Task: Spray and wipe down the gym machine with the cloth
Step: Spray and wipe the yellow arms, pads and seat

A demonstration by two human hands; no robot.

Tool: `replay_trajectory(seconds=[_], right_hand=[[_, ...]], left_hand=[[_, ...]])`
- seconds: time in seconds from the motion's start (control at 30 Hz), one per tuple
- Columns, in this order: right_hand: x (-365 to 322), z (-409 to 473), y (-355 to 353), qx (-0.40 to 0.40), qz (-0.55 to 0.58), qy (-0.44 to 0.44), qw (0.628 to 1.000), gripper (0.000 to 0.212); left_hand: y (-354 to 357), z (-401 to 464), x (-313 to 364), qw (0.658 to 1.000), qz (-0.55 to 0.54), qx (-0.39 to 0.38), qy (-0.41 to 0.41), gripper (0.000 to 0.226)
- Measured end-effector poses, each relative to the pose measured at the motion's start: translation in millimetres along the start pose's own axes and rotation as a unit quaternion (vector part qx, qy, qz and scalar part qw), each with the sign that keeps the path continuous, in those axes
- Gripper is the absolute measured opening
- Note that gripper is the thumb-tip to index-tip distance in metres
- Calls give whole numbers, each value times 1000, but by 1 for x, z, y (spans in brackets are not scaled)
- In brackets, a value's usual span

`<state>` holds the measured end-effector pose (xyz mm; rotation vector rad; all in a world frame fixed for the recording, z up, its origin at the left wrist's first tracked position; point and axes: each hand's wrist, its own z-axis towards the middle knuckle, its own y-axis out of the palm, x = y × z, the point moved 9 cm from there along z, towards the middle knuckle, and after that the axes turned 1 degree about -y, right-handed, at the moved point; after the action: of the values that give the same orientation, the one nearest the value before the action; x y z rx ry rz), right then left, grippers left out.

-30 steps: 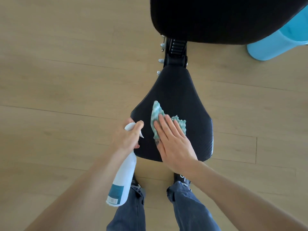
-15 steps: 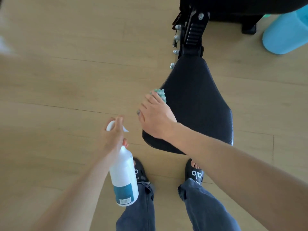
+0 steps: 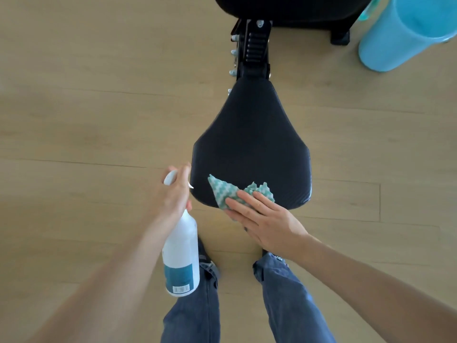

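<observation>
The gym machine's black padded seat (image 3: 249, 144) fills the middle of the view, joined by a black metal bracket (image 3: 254, 49) to a second black pad (image 3: 284, 8) at the top. A teal-and-white checked cloth (image 3: 222, 191) lies on the seat's near edge. My right hand (image 3: 264, 220) presses flat on the cloth with straight fingers. Just left of the seat, my left hand (image 3: 173, 194) grips the neck of a white spray bottle (image 3: 181, 256) with a teal label, which hangs down towards the floor.
A light blue bucket (image 3: 405, 33) stands on the wooden floor (image 3: 86, 107) at the top right, beside the machine's base. My two legs in blue jeans (image 3: 289, 300) and dark shoes stand right below the seat.
My right hand has slid the cloth from the seat's left edge down to its near edge. The spray bottle stays in my left hand beside the seat.
</observation>
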<state>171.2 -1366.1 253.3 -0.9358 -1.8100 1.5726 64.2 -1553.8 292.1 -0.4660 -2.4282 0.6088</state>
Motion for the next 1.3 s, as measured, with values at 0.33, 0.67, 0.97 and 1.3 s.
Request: replay_trajectory(seconds=[0.33, 0.67, 0.97, 1.3], right_hand=[[44, 29, -8, -37, 135, 85, 986, 57], [101, 1, -5, -1, 221, 369, 903, 58], [149, -14, 7, 13, 289, 365, 885, 56], [132, -80, 34, 76, 609, 660, 434, 52]], left_hand=[[37, 1, 37, 1000, 10, 3, 24, 38], [81, -22, 62, 988, 119, -61, 82, 44], [123, -25, 57, 974, 189, -111, 60, 49], [124, -23, 57, 977, 165, -118, 61, 44]])
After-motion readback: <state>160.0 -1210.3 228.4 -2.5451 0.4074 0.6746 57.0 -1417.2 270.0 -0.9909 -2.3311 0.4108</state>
